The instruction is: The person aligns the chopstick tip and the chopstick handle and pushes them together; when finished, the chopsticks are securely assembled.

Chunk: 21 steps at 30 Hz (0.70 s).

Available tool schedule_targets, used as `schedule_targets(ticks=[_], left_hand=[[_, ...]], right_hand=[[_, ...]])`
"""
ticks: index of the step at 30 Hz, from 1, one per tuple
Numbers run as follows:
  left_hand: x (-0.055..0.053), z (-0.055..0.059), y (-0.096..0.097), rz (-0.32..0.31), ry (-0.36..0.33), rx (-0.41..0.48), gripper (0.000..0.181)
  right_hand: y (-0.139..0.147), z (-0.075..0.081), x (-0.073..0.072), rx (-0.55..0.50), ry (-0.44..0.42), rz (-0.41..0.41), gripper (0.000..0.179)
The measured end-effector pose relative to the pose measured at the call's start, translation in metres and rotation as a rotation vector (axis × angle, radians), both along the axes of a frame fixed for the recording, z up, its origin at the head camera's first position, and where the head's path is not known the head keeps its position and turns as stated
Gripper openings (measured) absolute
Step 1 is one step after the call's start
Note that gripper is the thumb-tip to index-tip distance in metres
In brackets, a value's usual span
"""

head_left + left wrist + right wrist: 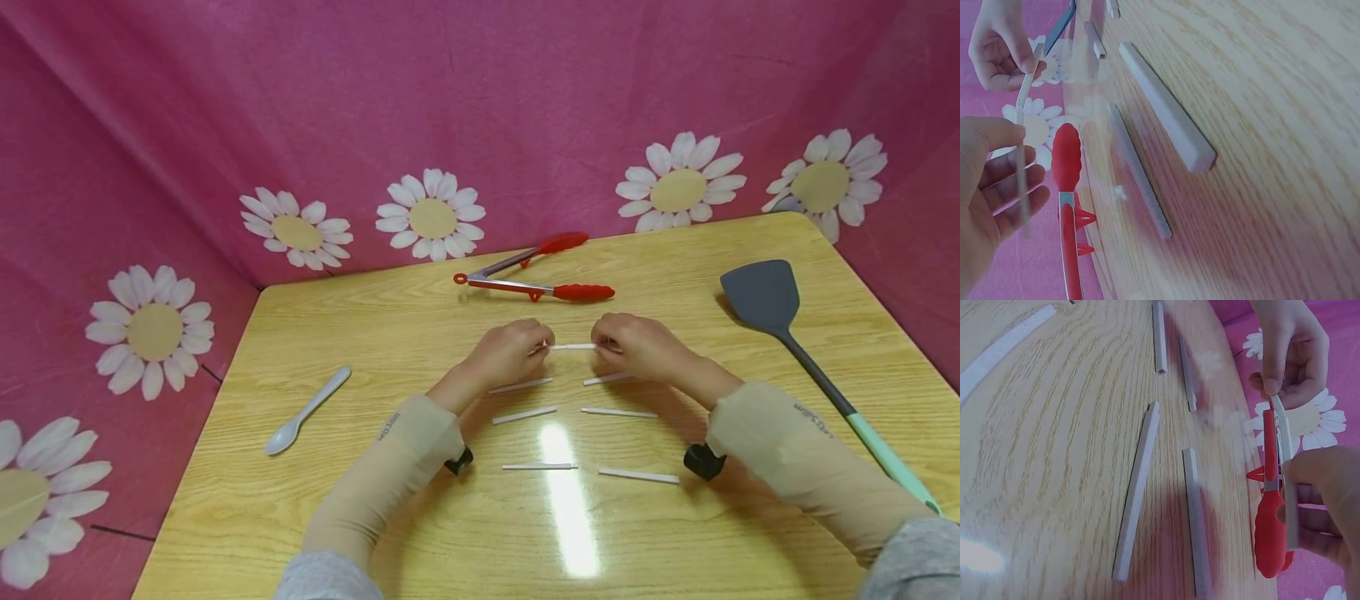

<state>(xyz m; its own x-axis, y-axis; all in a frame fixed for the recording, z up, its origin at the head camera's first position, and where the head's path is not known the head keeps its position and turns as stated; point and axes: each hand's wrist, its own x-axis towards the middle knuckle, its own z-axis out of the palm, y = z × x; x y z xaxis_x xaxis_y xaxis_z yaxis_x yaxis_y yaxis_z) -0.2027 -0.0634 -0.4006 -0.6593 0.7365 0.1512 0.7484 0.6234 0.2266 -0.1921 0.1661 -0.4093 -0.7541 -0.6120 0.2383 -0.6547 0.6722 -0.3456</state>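
Thumb and fingers of my left hand [512, 348] pinch a thin white square-section stick [1022, 181]. Another such stick [1291, 512] is pinched by my right hand [637, 343]. The two sticks meet end to end between the hands, above the table, at a slight angle in the left wrist view. Whether one end sits inside the other I cannot tell. Below the hands, several similar white sticks lie in two columns, among them a near left one [525, 467] and a near right one [639, 476]. Some have a narrowed tip; one shows a hollow end [1160, 370].
Red-tipped tongs [517, 287] lie spread behind the hands on the wooden table [300, 517]. At the left is a pale plastic spoon [307, 411]. A dark spatula [765, 296] with a mint handle lies at the right. Pink flowered cloth [510, 108] stands behind.
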Motion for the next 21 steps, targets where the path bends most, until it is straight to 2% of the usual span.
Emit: schedule_targets(ticks=[8, 16, 21], left_hand=[[0.001, 0.002, -0.002, 0.068, -0.114, 0.133, 0.013], [0.007, 0.009, -0.004, 0.126, -0.194, 0.249, 0.011], [0.010, 0.013, -0.004, 0.110, -0.230, 0.331, 0.011]], right_hand=[[0.002, 0.001, 0.002, -0.112, -0.100, -0.041, 0.007], [0.003, 0.002, 0.003, -0.365, -0.193, -0.055, 0.008], [0.004, 0.006, 0.005, -0.421, -0.224, -0.059, 0.008]])
